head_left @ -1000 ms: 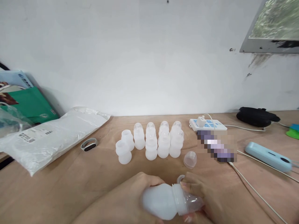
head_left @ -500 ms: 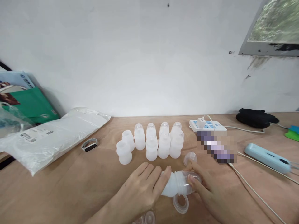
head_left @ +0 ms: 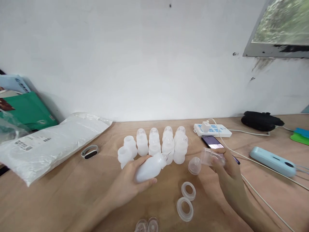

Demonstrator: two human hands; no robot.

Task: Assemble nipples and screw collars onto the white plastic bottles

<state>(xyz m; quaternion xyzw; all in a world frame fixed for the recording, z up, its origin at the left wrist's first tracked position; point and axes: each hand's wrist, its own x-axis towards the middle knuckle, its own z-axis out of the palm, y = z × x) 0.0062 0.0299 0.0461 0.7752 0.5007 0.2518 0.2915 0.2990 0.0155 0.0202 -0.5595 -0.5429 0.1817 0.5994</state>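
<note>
My left hand (head_left: 131, 180) is wrapped around a white baby bottle (head_left: 148, 167), tilted with its neck toward the upper right and a clear tip on it. My right hand (head_left: 225, 166) grips a clear plastic cup (head_left: 209, 157) on its side, apart from the bottle. Just left of that cup, a clear dome cap (head_left: 194, 166) sits on the table. Two translucent rings (head_left: 184, 209) lie between my hands, one behind the other. Behind the held bottle stand several white bottles (head_left: 180, 146) with clear domes, and two open-necked white bottles (head_left: 125, 155) at their left.
Two clear round parts (head_left: 153, 224) lie at the near edge of view. To the left are a wristband (head_left: 89, 152) and a white plastic mailer (head_left: 60, 138). On the right are a power strip (head_left: 220, 130), a phone (head_left: 212, 141), a light-blue device (head_left: 272, 161), cables and a black case (head_left: 262, 122).
The bottle and clear cup, joined before, are now apart. My left hand has raised and tilted the bottle; my right hand has carried the cup right and farther back. A second ring now shows.
</note>
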